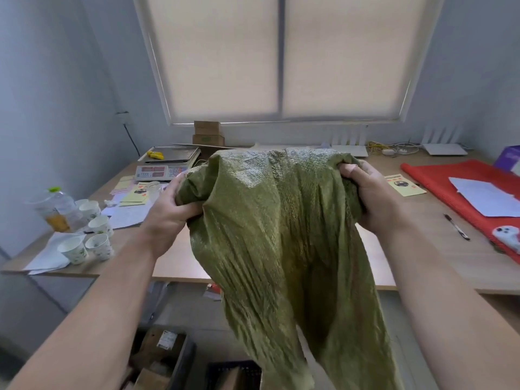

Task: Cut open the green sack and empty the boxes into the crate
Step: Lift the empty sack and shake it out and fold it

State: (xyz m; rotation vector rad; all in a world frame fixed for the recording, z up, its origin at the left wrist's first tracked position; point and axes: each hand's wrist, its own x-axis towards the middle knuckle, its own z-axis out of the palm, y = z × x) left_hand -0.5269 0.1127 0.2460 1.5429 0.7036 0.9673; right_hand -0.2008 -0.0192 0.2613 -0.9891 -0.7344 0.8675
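In the head view, the left hand and right hand each clench a bunch of the green sack, held upturned past the worktop's near edge, over the dark crate. A firm shake, grip kept high, should empty any remaining boxes.

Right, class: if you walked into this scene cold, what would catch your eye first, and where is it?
First, the green sack, held up in the middle by the left hand and right hand, hanging limp below the desk edge. Then the red cloth on the desk's right side, and the paper cups clustered at the left.
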